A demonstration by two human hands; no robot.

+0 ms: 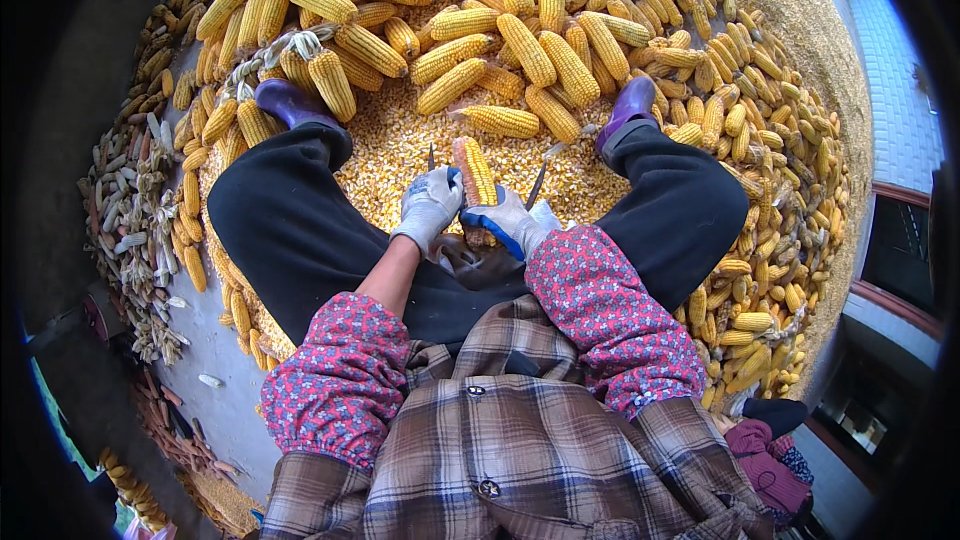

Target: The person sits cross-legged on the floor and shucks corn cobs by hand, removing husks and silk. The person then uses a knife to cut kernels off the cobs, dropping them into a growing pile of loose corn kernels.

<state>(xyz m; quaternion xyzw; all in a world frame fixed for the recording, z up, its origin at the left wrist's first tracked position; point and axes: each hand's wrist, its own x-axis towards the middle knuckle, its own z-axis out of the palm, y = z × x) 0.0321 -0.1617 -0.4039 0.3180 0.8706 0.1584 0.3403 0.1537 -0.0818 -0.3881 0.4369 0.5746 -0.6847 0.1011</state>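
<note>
Between my two gloved hands, above my lap, is an upright corn ear [475, 174], partly stripped, with yellow kernels on its right side and bare reddish cob on its left. My right hand [504, 219], in a white and blue glove, is closed around its lower part. My left hand [435, 199], in a similar glove, is curled at the ear's left edge; what its fingers hold is hidden. A thin dark pointed tip [431, 157] rises just beyond my left hand. Beyond my right hand a dark metal spike [537, 185] stands tilted. Loose corn kernels [375, 165] cover the ground between my legs.
Corn ears [525, 52] are heaped ahead and along the right, past my purple boots [289, 101]. Braided husks [262, 56] tie some ears at the upper left. Bare cobs [124, 202] lie far left on the concrete floor [210, 330]. Another person [772, 457] is at lower right.
</note>
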